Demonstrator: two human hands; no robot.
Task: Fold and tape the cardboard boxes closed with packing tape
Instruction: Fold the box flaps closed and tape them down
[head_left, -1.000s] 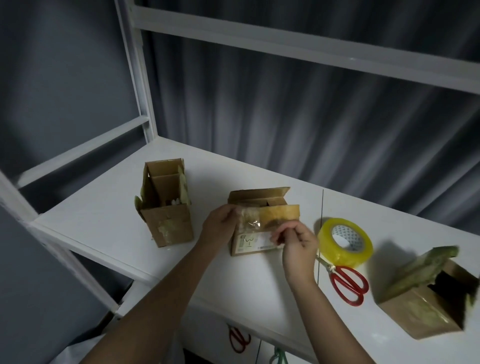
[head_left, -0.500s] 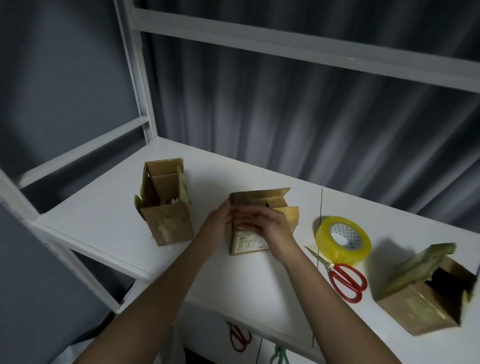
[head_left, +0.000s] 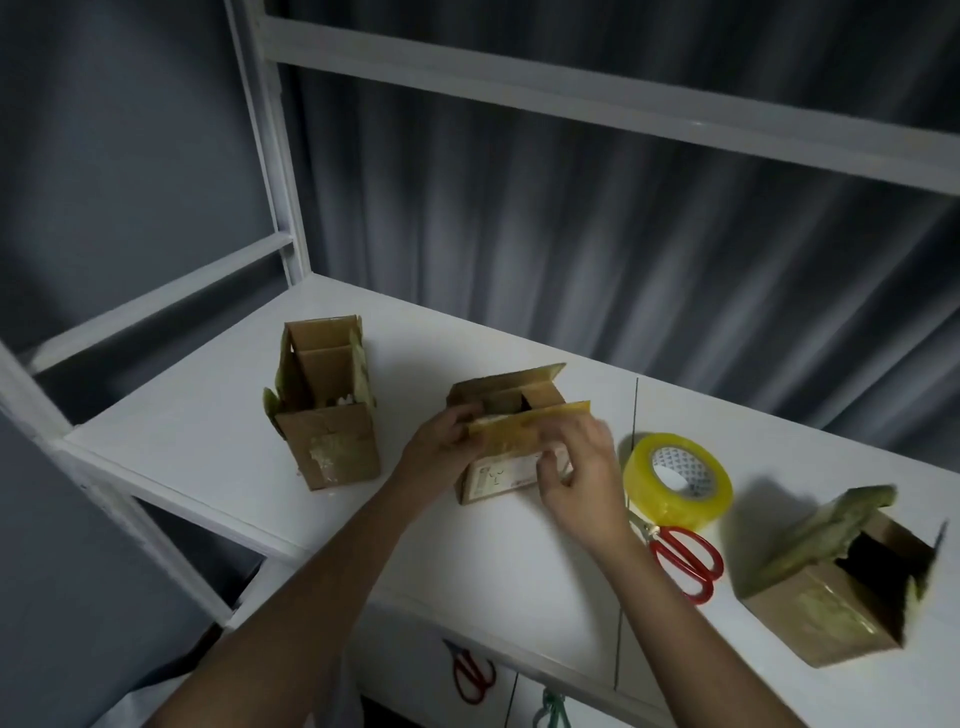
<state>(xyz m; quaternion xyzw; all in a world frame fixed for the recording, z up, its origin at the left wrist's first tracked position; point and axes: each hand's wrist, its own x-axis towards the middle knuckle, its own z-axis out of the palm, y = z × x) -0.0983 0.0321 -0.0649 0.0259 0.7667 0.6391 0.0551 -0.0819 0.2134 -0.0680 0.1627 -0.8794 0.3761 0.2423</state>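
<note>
Both hands' grip holds the middle box (head_left: 511, 457) at frame centre: left hand (head_left: 441, 449) on its left end, right hand (head_left: 582, 467) pinching its taped front flap (head_left: 524, 428).

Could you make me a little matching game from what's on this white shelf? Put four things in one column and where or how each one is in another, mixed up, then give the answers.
Things:
1. Tape roll
2. Scissors
3. Middle box
4. Left box

States:
A. Standing upright alone, flaps open, nobody touching it
B. Lying flat, red handles toward the person
C. Yellow, lying flat just right of the right hand
D. Held between the left hand and the right hand

Pairs: 1-C, 2-B, 3-D, 4-A
</note>
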